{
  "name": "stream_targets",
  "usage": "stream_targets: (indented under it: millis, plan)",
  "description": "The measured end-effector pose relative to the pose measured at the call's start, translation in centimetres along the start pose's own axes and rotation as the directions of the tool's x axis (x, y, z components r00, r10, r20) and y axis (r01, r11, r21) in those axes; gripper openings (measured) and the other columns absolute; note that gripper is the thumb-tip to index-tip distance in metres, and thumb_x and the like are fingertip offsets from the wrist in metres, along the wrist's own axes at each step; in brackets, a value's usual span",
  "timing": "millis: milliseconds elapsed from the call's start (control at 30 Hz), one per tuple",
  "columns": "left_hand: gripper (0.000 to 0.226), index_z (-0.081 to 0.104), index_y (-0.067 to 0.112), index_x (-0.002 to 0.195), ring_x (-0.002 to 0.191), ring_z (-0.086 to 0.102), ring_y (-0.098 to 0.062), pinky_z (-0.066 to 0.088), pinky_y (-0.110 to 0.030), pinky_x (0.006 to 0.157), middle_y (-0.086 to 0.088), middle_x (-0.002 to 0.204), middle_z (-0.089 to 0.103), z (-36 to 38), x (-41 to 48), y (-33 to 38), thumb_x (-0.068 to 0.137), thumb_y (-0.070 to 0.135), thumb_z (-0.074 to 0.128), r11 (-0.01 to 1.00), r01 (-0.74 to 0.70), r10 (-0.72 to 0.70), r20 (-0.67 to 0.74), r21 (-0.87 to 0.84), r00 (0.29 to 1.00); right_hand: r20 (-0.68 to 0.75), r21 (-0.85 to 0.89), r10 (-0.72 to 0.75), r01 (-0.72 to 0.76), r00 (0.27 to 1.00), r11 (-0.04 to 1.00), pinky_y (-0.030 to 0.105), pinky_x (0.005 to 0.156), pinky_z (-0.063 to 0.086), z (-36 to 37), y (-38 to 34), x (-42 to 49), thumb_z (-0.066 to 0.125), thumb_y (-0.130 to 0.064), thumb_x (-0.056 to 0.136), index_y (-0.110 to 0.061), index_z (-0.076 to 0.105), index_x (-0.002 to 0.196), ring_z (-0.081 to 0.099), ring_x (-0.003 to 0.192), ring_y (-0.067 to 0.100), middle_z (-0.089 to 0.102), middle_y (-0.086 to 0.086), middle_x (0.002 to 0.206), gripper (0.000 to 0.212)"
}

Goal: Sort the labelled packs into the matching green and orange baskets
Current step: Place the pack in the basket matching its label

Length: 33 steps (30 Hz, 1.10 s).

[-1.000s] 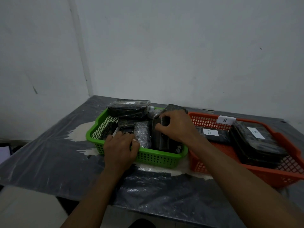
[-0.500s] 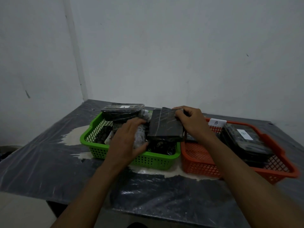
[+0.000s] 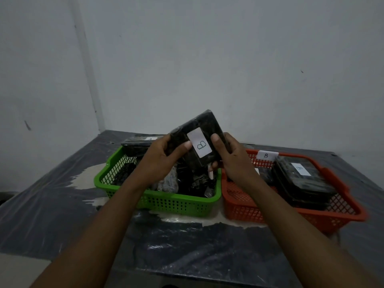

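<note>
Between the two grips, raised above the baskets, is a dark plastic-wrapped pack [image 3: 204,125], tilted with its white label [image 3: 199,145] facing the camera; the label reads "B". The left grip [image 3: 160,161] is clamped on the pack's left edge, thumb across its front and fingers curled behind. The right grip [image 3: 232,159] is clamped on the right edge in the same way, thumb beside the label, and its fingertips show under the pack's lower corner.

Directly below both grips sits the green basket [image 3: 166,201], holding a jumble of dark wrapped packs [image 3: 195,179]. Beyond the left grip, a flat pack [image 3: 141,142] lies across that basket's far left corner, with a small white label whose letter is too blurred to read.

Just right of the right grip stands the orange basket [image 3: 270,210], its side against the green one. A white "B" tag [image 3: 266,155] is on its far rim, and a large pack labelled "B" [image 3: 301,179] lies inside.

Both baskets rest on a worktop [image 3: 187,246] covered in dark plastic sheet, set against a pale wall [image 3: 207,59].
</note>
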State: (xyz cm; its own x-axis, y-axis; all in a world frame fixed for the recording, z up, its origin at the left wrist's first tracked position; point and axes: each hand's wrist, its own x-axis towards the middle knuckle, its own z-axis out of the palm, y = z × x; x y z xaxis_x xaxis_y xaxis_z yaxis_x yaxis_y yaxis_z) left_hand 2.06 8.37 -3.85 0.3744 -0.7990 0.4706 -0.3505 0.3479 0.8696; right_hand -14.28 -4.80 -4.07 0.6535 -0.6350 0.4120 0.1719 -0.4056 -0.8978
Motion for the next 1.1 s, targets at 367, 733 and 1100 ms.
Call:
stream_targets:
  millis: [367, 733, 1100]
  plan:
    - [0.049, 0.058, 0.019, 0.120, 0.104, 0.072, -0.016, 0.060, -0.025, 0.076, 0.002, 0.108, 0.076, 1.6, -0.3, -0.1, 0.082, 0.045, 0.074, 0.972, 0.083, -0.107, -0.104, -0.218, 0.989, -0.048, 0.337, 0.178, -0.152, 0.983, 0.929, 0.036, 0.072, 0.062, 2.1, -0.1, -1.1, 0.053, -0.048, 0.099, -0.013, 0.065, 0.125, 0.069, 0.066, 0.012, 0.076, 0.013, 0.105, 0.046]
    - [0.028, 0.075, 0.033, 0.104, 0.094, 0.075, -0.016, 0.059, -0.027, 0.072, 0.000, 0.101, 0.078, 1.8, 0.6, -0.2, 0.087, 0.054, 0.068, 0.982, 0.138, -0.142, -0.024, -0.130, 0.990, -0.131, 0.215, 0.226, -0.195, 0.965, 0.957, 0.033, 0.073, 0.062, -0.3, -0.2, -1.9, 0.062, -0.046, 0.096, -0.023, 0.069, 0.117, 0.075, 0.094, 0.016, 0.078, -0.002, 0.104, 0.032]
    - [0.030, 0.062, 0.016, 0.121, 0.093, 0.075, -0.016, 0.058, -0.028, 0.065, -0.002, 0.104, 0.077, 6.6, 1.3, -0.9, 0.093, 0.027, 0.069, 0.937, 0.203, -0.242, -0.109, -0.286, 0.964, -0.240, 0.047, 0.149, -0.142, 0.959, 0.989, 0.032, 0.084, 0.061, -4.0, 1.4, -3.6, 0.062, -0.043, 0.097, -0.028, 0.059, 0.115, 0.073, 0.095, 0.009, 0.077, -0.009, 0.100, 0.023]
